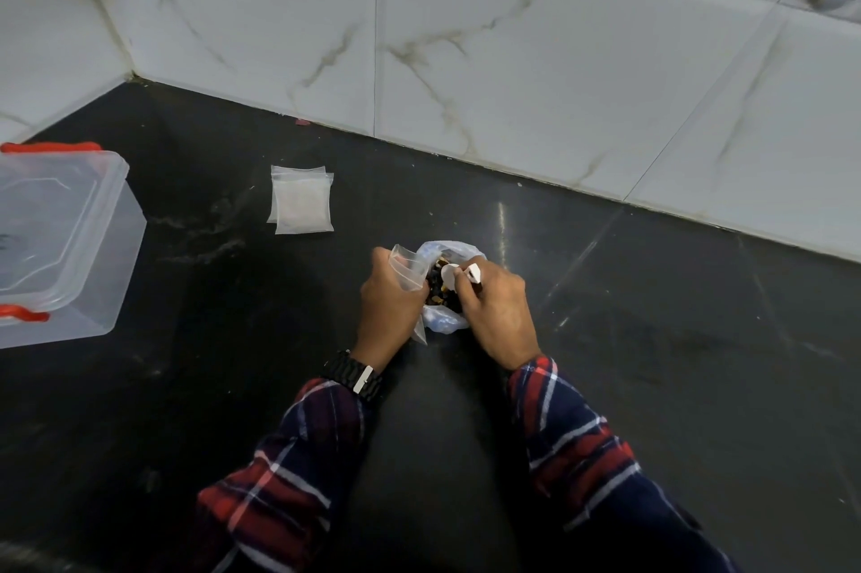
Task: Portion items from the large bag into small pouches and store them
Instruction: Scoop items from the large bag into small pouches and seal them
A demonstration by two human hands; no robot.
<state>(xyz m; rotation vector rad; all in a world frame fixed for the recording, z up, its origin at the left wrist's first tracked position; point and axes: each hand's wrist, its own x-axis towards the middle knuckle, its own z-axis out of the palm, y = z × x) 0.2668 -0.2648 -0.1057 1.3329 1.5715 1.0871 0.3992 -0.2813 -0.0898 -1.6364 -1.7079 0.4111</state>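
A large clear plastic bag (442,321) of small dark and brownish pieces stands open on the black counter (652,363). My left hand (389,300) grips a small clear zip pouch (410,267) right beside the bag's mouth. My right hand (496,302) holds a small white scoop (454,270) whose bowl sits over the dark pieces in the bag. A stack of small clear pouches (302,200) lies flat farther back on the counter.
A clear plastic storage box (60,241) with red clips and its lid on stands at the left edge. White marble-look wall tiles (512,60) rise behind the counter. Both sleeves are red and navy plaid; a black watch is on the left wrist.
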